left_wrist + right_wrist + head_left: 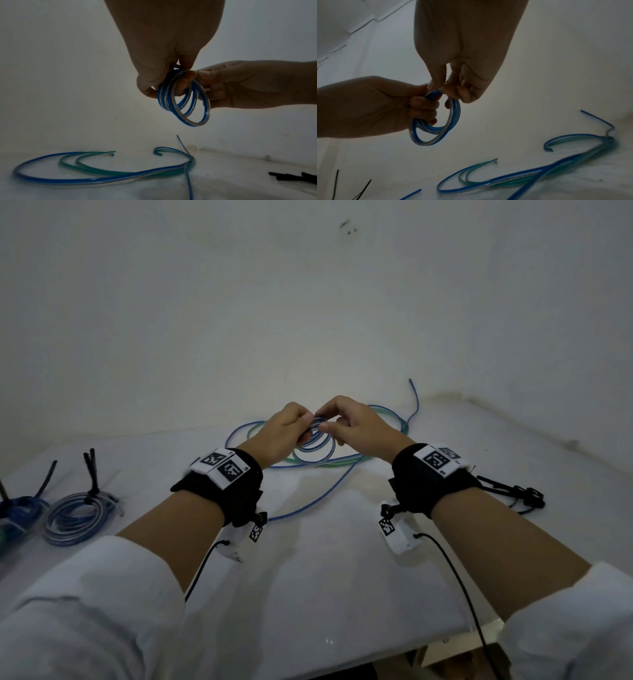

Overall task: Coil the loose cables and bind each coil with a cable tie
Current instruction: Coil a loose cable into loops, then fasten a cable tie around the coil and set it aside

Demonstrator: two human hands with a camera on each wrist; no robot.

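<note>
At the table's (325, 570) far left lie two bound coils (77, 517), each cinched with a black tie whose tail sticks up. Toward the middle, the left hand (279, 436) is raised above the table with its fingers (423, 108) curled through a small blue coil (184, 100) of several turns, gripping its top. The right hand (356, 428) meets it from the other side, thumb and fingertips pinching the same coil at the top, so both hands hold it clear of the surface. Beneath and behind them, loose blue and green cables (325, 462) sprawl in wide loops on the table, one blue end (414, 395) curving up near the wall. At the right, past the right wrist, a bunch of spare black ties (513, 493) lies on the table, well apart from the coil.
</note>
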